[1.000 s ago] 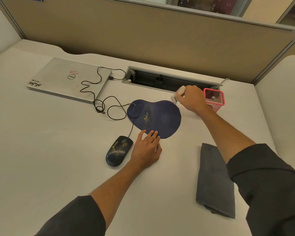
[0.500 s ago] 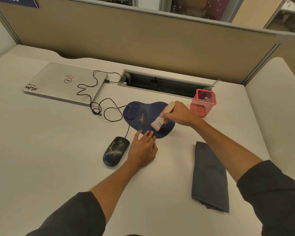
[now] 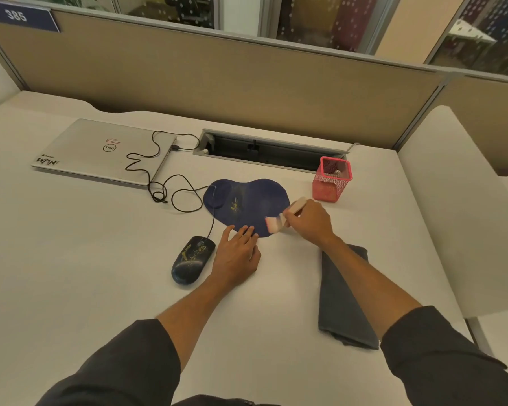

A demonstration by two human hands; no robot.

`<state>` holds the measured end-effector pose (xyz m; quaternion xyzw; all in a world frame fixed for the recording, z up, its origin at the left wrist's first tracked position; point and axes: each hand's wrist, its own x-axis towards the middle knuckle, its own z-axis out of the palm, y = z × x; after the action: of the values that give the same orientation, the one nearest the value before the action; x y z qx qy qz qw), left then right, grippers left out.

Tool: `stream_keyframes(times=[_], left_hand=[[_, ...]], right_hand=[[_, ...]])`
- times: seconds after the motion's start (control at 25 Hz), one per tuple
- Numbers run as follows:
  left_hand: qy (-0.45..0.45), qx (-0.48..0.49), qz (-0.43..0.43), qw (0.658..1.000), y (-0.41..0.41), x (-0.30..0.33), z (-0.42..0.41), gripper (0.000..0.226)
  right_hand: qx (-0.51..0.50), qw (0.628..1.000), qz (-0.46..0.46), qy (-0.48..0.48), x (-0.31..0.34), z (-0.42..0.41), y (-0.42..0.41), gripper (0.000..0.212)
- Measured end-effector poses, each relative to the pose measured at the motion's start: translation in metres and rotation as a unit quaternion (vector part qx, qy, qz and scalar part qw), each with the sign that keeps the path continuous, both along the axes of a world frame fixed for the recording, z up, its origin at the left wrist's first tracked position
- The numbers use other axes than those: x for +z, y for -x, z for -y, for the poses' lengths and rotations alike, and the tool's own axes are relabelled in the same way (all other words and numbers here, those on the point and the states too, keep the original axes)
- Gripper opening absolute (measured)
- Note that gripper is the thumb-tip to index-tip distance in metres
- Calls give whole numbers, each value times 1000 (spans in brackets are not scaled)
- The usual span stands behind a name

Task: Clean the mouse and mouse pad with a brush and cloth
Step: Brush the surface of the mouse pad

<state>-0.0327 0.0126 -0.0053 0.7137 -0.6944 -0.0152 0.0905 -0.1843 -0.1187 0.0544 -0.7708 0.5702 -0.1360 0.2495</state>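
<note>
"385" on sign (image 3: 20,16); "DELL" on laptop (image 3: 100,150)

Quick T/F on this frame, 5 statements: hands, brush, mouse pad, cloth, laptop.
1. The right hand grips the brush. True.
2. The brush bristles are on the mouse. False: they are at the near right edge of the blue mouse pad; the mouse lies beside the pad, untouched by the brush.
3. The left hand lies flat with its fingertips at the pad's near edge. True.
4. The grey cloth is draped over the laptop. False: it lies folded on the desk under the right forearm.
5. The laptop is open. False: its lid is shut.
</note>
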Motion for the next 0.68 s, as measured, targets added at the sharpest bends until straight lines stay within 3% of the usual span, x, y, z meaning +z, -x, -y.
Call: stream_keyframes(times=[0.16, 0.32, 0.56, 0.68], left_hand=[[-10, 2, 2, 1000, 2, 2, -6, 49], [-27, 13, -19, 999, 9, 2, -17, 57], [-51, -21, -65, 996, 18, -4, -37, 73], [-56, -21, -65, 996, 17, -6, -38, 77]], right_hand=[[-84, 995, 18, 46, 6, 0, 22, 23], [-74, 987, 138, 44, 9, -18, 31, 24], [-63, 975, 215, -1, 9, -58, 40, 11], [-81, 965, 249, -30, 7, -68, 42, 24]])
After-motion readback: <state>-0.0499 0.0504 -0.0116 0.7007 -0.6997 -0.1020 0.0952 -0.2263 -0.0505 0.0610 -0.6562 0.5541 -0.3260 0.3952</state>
